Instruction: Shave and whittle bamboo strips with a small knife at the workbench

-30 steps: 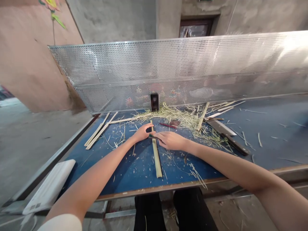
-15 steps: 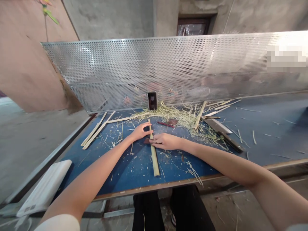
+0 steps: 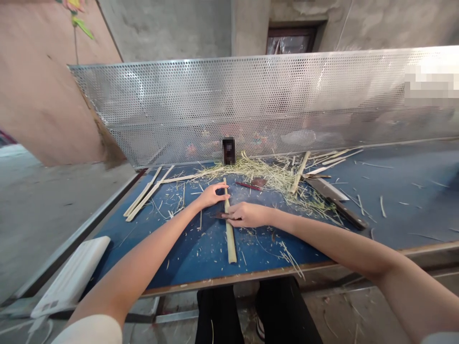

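Note:
A split bamboo strip [image 3: 231,243] lies lengthwise on the blue tabletop, pointing away from me. Near its far end my left hand [image 3: 212,196] grips it, thumb and fingers curved apart along it. Just nearer to me, my right hand [image 3: 247,215] pinches a small, flat, dark brown piece [image 3: 219,215] laid across the strip. Fingers cover part of that piece, so I cannot tell its exact kind. Beyond my hands lie a thin red stick [image 3: 248,186] and another brown piece [image 3: 258,182].
Thin bamboo shavings [image 3: 265,169] heap along the perforated metal screen [image 3: 215,105]. A large knife [image 3: 335,200] rests at the right, and more strips [image 3: 147,196] at the left. A black device [image 3: 228,151] stands at the back. A white power strip [image 3: 73,277] sits at the left edge.
My right hand and the brown piece have slid slightly toward me along the strip, and the piece looks more tilted. My left hand keeps its place on the strip.

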`<state>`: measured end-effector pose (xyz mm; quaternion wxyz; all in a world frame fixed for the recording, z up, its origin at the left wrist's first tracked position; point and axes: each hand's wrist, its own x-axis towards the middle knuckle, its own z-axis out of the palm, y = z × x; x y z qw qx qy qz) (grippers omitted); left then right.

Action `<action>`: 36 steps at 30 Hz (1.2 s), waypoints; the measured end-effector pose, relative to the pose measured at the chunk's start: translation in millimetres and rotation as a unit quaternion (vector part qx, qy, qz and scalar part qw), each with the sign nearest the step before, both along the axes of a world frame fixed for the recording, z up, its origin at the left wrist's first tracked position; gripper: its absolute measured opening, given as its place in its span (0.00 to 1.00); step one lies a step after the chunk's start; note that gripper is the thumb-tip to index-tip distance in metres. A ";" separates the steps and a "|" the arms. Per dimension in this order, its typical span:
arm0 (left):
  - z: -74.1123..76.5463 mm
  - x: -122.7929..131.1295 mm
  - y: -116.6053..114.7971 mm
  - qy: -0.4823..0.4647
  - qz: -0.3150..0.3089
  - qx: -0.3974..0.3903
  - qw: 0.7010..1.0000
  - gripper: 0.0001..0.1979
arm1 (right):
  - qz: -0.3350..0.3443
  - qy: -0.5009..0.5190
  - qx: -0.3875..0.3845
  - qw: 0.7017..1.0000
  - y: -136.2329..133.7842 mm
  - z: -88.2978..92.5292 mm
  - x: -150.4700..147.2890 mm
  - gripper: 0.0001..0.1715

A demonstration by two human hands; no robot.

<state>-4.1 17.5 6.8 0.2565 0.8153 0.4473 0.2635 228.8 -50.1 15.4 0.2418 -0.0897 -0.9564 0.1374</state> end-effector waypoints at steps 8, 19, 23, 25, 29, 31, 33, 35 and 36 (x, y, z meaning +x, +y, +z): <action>3.2 0.0 -2.2 0.010 0.000 0.005 1.000 0.31 | 0.018 -0.018 0.007 1.000 0.2 1.7 -1.8 0.23; 1.8 -1.3 0.9 0.025 0.021 0.011 0.999 0.46 | -0.014 -0.004 0.022 1.000 5.5 2.0 -2.2 0.20; 3.0 -1.4 -1.9 0.026 0.025 0.011 0.999 0.45 | 0.022 -0.023 0.013 0.999 0.0 2.3 -0.7 0.21; 3.4 -1.3 -2.9 0.028 0.025 0.013 0.999 0.45 | 0.030 -0.029 0.002 0.999 0.4 2.0 0.2 0.20; 3.0 -1.1 -2.7 0.034 0.028 0.018 0.999 0.45 | -0.024 -0.010 0.008 1.000 5.9 3.4 0.7 0.18; 3.1 -0.9 -3.1 0.032 0.030 0.019 0.999 0.44 | -0.014 -0.020 0.005 1.000 4.2 4.8 0.4 0.20; 3.8 -0.5 -4.2 0.029 0.029 0.021 0.999 0.43 | 0.016 -0.039 -0.004 0.999 1.0 5.8 -0.1 0.21; 4.8 0.0 -5.7 0.028 0.030 0.020 0.999 0.43 | 0.019 -0.042 -0.005 0.999 0.0 6.0 -0.9 0.20; 5.3 0.2 -6.4 0.028 0.031 0.019 0.999 0.43 | 0.005 -0.036 0.000 0.999 0.6 6.0 -1.5 0.19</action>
